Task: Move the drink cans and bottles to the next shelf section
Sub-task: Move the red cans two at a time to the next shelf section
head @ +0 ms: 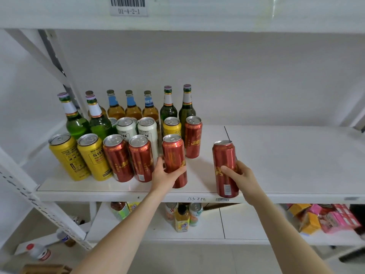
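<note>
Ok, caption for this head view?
Left hand grips a red can, right hand a second red can, at the white shelf.

A stockroom is suggested by the white metal rack shelf [286, 155], a printed barcode label [128, 5] fixed above it and pink cardboard cartons [339, 218] stacked below it.

At the middle shelf [296, 155] are five red cans [118, 161], three yellow cans [68, 155], two white cans [148, 129] with two more can tops [113, 121] half hidden behind them, four green bottles [78, 125] and four amber bottles [115, 110], one amber mostly hidden behind a green.
</note>
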`<move>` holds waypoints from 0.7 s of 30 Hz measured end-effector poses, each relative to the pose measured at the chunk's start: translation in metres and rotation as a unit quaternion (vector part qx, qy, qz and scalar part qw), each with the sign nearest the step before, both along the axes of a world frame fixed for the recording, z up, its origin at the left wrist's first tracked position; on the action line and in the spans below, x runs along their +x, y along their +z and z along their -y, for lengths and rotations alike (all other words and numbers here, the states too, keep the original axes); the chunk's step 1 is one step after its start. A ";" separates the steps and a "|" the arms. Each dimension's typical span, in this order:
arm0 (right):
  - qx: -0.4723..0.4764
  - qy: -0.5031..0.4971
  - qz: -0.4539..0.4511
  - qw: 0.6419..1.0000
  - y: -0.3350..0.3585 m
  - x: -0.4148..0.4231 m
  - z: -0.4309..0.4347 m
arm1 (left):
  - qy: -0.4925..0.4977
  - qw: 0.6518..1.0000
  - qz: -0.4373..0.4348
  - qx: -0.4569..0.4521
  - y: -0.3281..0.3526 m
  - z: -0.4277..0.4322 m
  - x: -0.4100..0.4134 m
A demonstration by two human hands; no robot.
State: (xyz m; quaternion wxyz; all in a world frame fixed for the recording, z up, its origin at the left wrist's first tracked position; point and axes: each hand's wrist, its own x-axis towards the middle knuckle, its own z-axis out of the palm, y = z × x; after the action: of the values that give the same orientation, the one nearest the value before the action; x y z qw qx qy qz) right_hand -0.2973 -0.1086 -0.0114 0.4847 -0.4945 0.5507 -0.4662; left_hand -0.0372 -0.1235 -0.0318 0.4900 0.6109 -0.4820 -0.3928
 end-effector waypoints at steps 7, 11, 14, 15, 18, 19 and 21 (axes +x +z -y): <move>0.055 -0.057 0.156 0.985 0.006 0.000 -0.015 | -0.080 0.997 -0.015 0.010 0.016 -0.009 -0.011; 0.060 -0.084 0.163 0.981 0.010 -0.015 -0.017 | -0.094 0.995 -0.032 0.020 0.019 -0.014 -0.023; 0.054 -0.092 0.161 0.981 0.015 -0.032 -0.020 | -0.097 0.994 -0.040 0.019 0.024 -0.017 -0.036; 0.052 -0.095 0.161 0.981 0.017 -0.039 -0.021 | -0.099 0.994 -0.042 0.020 0.026 -0.018 -0.042; 0.047 -0.100 0.156 0.982 0.021 -0.063 -0.024 | -0.106 0.993 -0.042 0.018 0.034 -0.022 -0.064; 0.046 -0.102 0.153 0.982 0.022 -0.072 -0.026 | -0.108 0.993 -0.041 0.016 0.036 -0.023 -0.073; 0.042 -0.105 0.146 0.983 0.025 -0.093 -0.031 | -0.112 0.993 -0.040 0.015 0.038 -0.029 -0.095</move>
State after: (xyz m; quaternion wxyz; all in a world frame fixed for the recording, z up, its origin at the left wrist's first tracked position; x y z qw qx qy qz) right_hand -0.3899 -0.0774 0.0134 0.5285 -0.3397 0.5418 -0.5584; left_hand -0.1323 -0.0947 0.0059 0.4522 0.5442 -0.5218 -0.4766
